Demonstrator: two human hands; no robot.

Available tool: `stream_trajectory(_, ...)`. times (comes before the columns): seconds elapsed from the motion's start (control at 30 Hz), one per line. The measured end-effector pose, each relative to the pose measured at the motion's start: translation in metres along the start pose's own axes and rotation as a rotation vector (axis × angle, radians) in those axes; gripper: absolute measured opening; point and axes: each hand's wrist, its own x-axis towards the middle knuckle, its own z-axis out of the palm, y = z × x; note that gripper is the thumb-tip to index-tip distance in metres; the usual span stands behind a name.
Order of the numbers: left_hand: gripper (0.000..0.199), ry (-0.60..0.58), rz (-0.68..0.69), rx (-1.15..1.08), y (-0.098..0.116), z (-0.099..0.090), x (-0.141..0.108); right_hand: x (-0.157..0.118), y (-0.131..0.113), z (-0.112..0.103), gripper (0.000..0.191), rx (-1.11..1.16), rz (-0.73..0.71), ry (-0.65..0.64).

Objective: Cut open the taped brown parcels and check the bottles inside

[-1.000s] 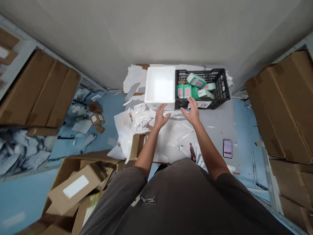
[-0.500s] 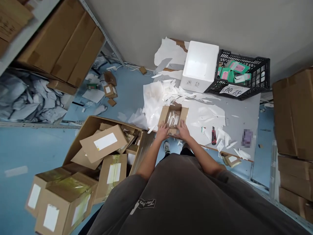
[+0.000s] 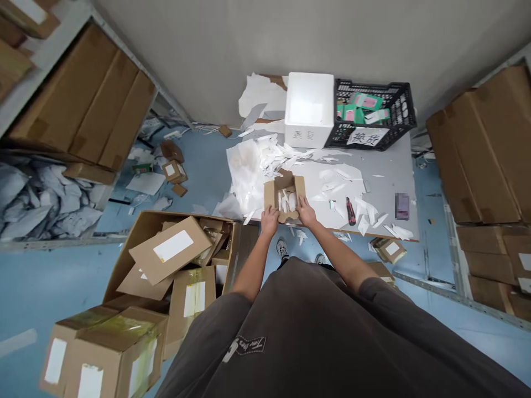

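Note:
A small open cardboard box [image 3: 300, 187] stands at the front edge of the table, its flaps spread outward. White pieces, perhaps torn paper, lie inside it. My left hand [image 3: 269, 220] grips its near left corner, and my right hand [image 3: 306, 211] grips the near right side. Both hands are closed on the cardboard. Behind the box is a heap of white paper scraps [image 3: 274, 156]. A red and black utility knife [image 3: 350, 211] lies to the right, out of my hands.
A white foam box [image 3: 309, 138] and a black crate [image 3: 398, 124] holding green packets stand at the table's back. At left, a large carton [image 3: 120, 265] is full of boxes. More parcels [image 3: 97, 354] sit before it. Shelves with cartons [image 3: 477, 155] flank both sides.
My view has turned a little, so the table appears shifted left. Both hands stay on the small box, the right one gripping slightly higher along its side.

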Motion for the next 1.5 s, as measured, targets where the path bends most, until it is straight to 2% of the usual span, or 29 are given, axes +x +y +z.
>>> stream_trajectory(0.13, 0.029, 0.093, 0.101, 0.050, 0.061, 0.007, -0.010, -0.045, 0.015, -0.058, 0.023, 0.007, -0.103, 0.115)
stream_trajectory(0.27, 0.024, 0.116, 0.305, 0.029, 0.150, 0.031, -0.005, -0.113, 0.041, -0.136, 0.024, -0.037, -0.100, 0.314)
stream_trajectory(0.37, 0.024, 0.096, 0.469, -0.003, 0.224, 0.068, 0.000, -0.171, 0.069, -0.195, 0.028, -0.068, -0.039, 0.495)
stream_trajectory(0.5, 0.025, 0.011, 0.695, 0.033, 0.322, 0.139, -0.002, -0.267, 0.119, -0.256, 0.028, -0.131, 0.091, 0.700)
stream_trajectory(0.6, 0.025, -0.114, 0.870, 0.101, 0.390, 0.205, -0.018, -0.353, 0.158, -0.280, 0.024, -0.229, 0.273, 0.832)
stream_trajectory(0.7, 0.026, -0.261, 1.052, 0.173, 0.446, 0.271, -0.047, -0.437, 0.190, -0.282, 0.024, -0.327, 0.503, 0.942)
stream_trajectory(0.8, 0.028, -0.374, 1.196, 0.226, 0.487, 0.325, -0.079, -0.503, 0.216, -0.276, 0.031, -0.333, 0.671, 1.011)
stream_trajectory(0.87, 0.031, -0.443, 1.269, 0.258, 0.506, 0.349, -0.095, -0.536, 0.230, -0.274, 0.040, -0.303, 0.738, 0.990)
stream_trajectory(0.93, 0.040, -0.514, 1.343, 0.283, 0.519, 0.361, -0.105, -0.562, 0.242, -0.272, 0.055, -0.268, 0.797, 0.923)
stream_trajectory(1.0, 0.056, -0.553, 1.392, 0.296, 0.526, 0.362, -0.108, -0.582, 0.250, -0.272, 0.072, -0.241, 0.851, 0.854)
stream_trajectory(1.1, 0.065, -0.509, 1.351, 0.307, 0.523, 0.349, -0.102, -0.596, 0.256, -0.277, 0.084, -0.244, 0.868, 0.817)
stream_trajectory(1.17, 0.062, -0.445, 1.271, 0.327, 0.514, 0.336, -0.094, -0.589, 0.257, -0.287, 0.084, -0.271, 0.811, 0.831)
stream_trajectory(1.23, 0.060, -0.385, 1.179, 0.356, 0.500, 0.319, -0.084, -0.569, 0.256, -0.303, 0.081, -0.299, 0.712, 0.849)
stream_trajectory(1.3, 0.063, -0.327, 1.075, 0.388, 0.483, 0.298, -0.075, -0.536, 0.254, -0.320, 0.078, -0.326, 0.588, 0.849)
stream_trajectory(1.4, 0.071, -0.227, 0.900, 0.419, 0.448, 0.258, -0.066, -0.468, 0.245, -0.342, 0.079, -0.347, 0.386, 0.798)
stream_trajectory(1.5, 0.075, -0.098, 0.708, 0.427, 0.403, 0.205, -0.065, -0.385, 0.221, -0.348, 0.082, -0.350, 0.175, 0.692)
